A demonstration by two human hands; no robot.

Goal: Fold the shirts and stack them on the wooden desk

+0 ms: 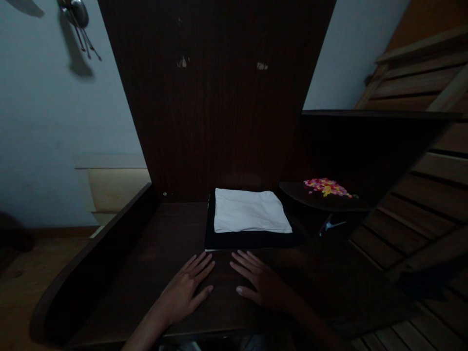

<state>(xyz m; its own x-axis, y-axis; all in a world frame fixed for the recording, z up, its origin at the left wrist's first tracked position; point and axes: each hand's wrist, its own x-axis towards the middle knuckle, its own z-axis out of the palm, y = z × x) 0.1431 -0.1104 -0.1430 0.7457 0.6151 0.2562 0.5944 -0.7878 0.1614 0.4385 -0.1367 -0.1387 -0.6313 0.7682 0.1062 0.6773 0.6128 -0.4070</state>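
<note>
My left hand (188,285) lies flat on the dark wooden desk (146,273), palm down with its fingers stretched apart. To its right, my right hand (261,280) rests the same way, thumb pointing inward. Neither hand holds anything. Just beyond my fingertips sits a folded white cloth (250,212), on top of a folded black cloth (252,240) that shows along the front and left. A thin pale edge peeks out at the black cloth's front left corner. Both cloths lie close to the upright back panel.
A rounded side shelf (292,192) on the right carries a heap of small pink, red and yellow pieces (327,186). Below it is a dark item with a light swoosh mark (334,224). A raised side panel (98,258) bounds the left; wooden slats (420,214) stand at right.
</note>
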